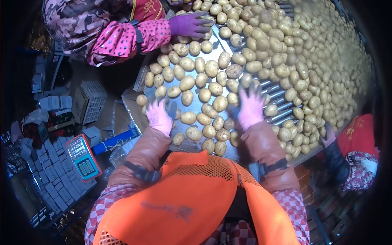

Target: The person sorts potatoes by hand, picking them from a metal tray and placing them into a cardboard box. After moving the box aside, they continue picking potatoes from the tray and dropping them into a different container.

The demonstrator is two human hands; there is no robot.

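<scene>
Many potatoes (pixel 187 83) lie loose on a metal sorting table (pixel 192 107) in front of me. My left hand (pixel 160 116), in a pink glove with a grey thumb, is at the table's left side beside several potatoes. Its fingers are apart and I see nothing in them. My right hand (pixel 251 107), gloved the same way, reaches forward at the edge of the metal rollers (pixel 277 93). Its fingers are spread among the potatoes, their tips blurred; a potato (pixel 246 80) shows right by them.
A large potato heap (pixel 310 53) covers the right side. A co-worker's purple-gloved hand (pixel 191 25) rests on potatoes at the upper left. Another person's sleeve (pixel 339 157) is at the right. A digital scale (pixel 84 157), a plastic crate (pixel 93 102) and stacked boxes (pixel 55 173) stand left.
</scene>
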